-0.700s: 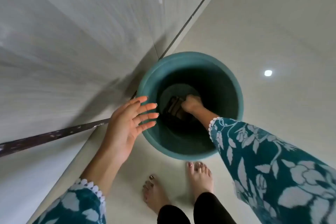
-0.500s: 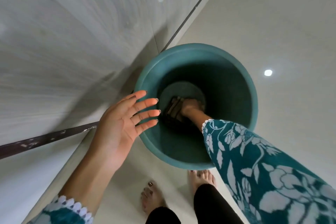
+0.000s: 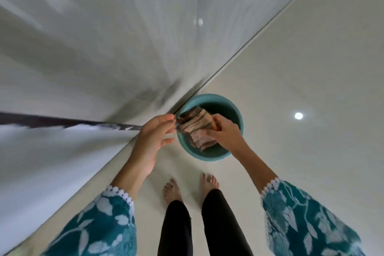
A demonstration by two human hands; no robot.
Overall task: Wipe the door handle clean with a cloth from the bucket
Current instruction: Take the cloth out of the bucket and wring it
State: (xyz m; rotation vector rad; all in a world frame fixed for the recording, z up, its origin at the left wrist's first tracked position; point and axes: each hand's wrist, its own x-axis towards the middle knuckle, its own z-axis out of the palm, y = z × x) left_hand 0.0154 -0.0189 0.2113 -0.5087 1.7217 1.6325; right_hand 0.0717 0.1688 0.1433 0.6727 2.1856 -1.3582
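A folded brown striped cloth (image 3: 197, 129), creased into layers, hangs above the round teal plastic bucket (image 3: 232, 108), pinched in the right hand (image 3: 225, 133), while the left hand (image 3: 154, 135) beside it spreads its fingers loosely, over a glossy cream tiled floor (image 3: 301, 58) beside a pale grey wall (image 3: 104, 37).

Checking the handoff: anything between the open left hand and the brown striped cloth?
Nothing visible. The right hand holds the brown striped cloth above the round teal plastic bucket; the open left hand has its fingertips right beside the cloth's edge.
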